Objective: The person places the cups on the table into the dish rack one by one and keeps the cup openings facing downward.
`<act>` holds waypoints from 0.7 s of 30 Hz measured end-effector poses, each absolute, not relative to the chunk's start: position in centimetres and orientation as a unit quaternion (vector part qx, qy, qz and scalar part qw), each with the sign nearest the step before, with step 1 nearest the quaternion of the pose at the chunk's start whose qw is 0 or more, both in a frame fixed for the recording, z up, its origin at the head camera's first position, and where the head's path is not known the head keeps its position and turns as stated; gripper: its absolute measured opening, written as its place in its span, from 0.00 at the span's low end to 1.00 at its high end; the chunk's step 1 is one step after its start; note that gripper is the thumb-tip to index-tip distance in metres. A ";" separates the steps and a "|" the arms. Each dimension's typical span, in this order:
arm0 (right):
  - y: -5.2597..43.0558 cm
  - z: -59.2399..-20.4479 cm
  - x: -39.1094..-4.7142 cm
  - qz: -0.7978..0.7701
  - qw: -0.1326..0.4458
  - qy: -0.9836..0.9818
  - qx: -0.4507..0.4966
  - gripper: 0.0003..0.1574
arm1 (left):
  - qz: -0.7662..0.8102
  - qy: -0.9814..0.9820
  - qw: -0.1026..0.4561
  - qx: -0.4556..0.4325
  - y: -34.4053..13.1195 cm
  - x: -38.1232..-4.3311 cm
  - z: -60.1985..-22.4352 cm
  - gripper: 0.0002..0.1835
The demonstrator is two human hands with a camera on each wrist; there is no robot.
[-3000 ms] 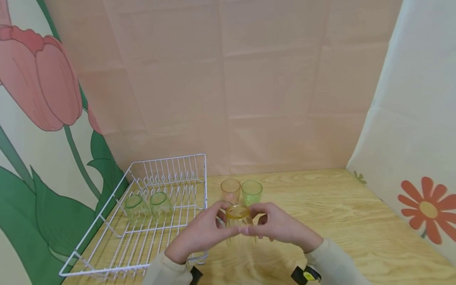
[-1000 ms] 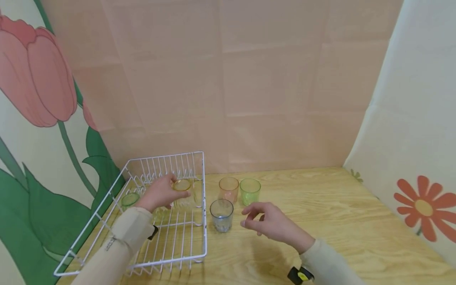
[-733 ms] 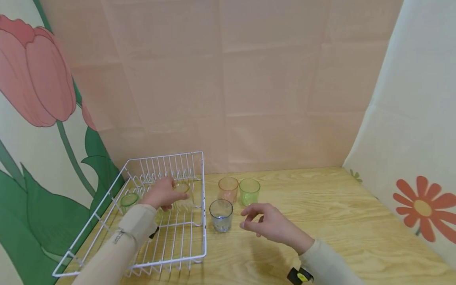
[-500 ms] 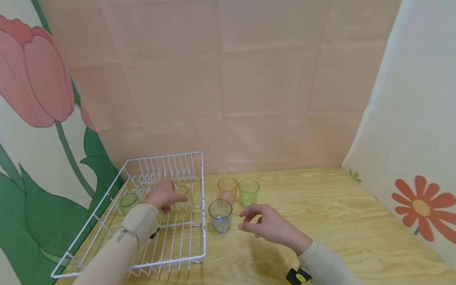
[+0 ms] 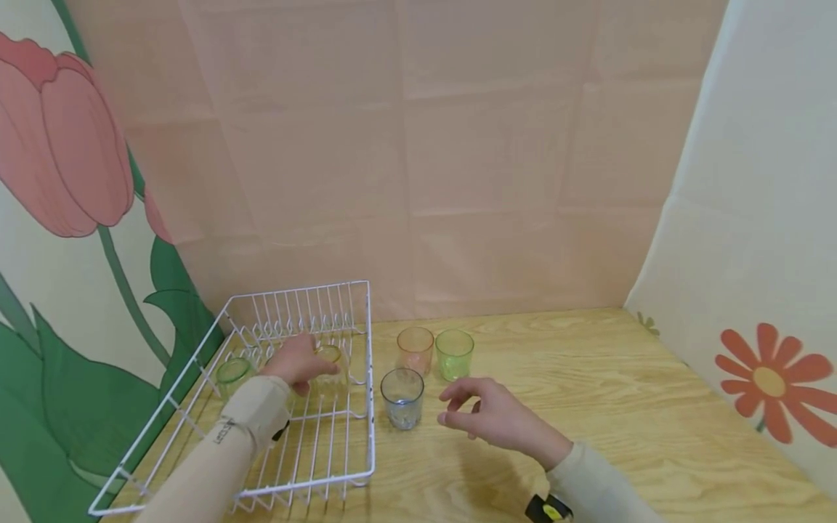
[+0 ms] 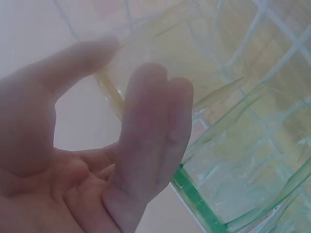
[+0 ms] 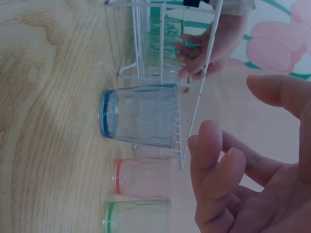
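In the white wire dish rack (image 5: pixel 371 436), a yellow glass (image 5: pixel 333 385) stands upside down. My left hand (image 5: pixel 294 363) is at its upturned base, thumb on the near side and fingers round the left. A green glass (image 6: pixel 233 160) is close beside those fingers in the left wrist view. Over the table, my right hand (image 5: pixel 493 414) hangs loosely curled, holding nothing. Nearest to it is an upright clear bluish glass (image 5: pixel 402 403), just to its left. Behind that stand a pinkish-orange glass (image 5: pixel 415 350) and a light-green glass (image 5: pixel 455 354), both upright.
Another upturned green glass (image 5: pixel 232 374) sits further left in the rack, partly covered by the left sleeve (image 5: pixel 242 421). The rack's raised wire side separates it from the glasses on the wooden table (image 5: pixel 588 385). A pinkish backdrop (image 5: pixel 490 181) rises behind.
Both hands held the yellow glass over the table; the left hand carried it left and lowered it into the rack. The right hand let go and stayed near the bluish glass.
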State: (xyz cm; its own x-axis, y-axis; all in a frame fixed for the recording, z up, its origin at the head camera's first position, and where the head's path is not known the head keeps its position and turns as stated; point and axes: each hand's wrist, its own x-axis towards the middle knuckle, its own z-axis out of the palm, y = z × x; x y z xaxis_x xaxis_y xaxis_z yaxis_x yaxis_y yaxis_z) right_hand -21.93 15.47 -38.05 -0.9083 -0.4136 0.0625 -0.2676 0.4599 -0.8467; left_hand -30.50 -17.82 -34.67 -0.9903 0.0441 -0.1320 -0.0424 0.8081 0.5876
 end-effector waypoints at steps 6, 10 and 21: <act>15.4 -38.0 -21.9 -0.480 0.076 0.851 -0.198 0.23 | 0.302 0.950 0.077 -0.001 -17.7 -30.6 -34.5 0.21; 15.3 -38.0 -22.0 -0.474 0.072 0.855 -0.199 0.21 | 0.291 0.953 0.079 0.002 -17.6 -30.7 -34.4 0.20; 14.6 -38.3 -22.3 -0.455 0.063 0.870 -0.177 0.20 | 0.272 0.959 0.082 0.014 -17.6 -30.1 -34.4 0.19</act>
State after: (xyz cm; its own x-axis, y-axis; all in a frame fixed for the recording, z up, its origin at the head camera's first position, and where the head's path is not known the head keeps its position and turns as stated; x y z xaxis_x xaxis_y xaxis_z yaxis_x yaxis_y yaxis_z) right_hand -22.34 14.60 -38.31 -0.9297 -0.3647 0.0513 -0.2501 0.5231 -0.8148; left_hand -30.15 -17.62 -34.37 -0.9863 0.0713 -0.1489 -0.0177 0.8513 0.5244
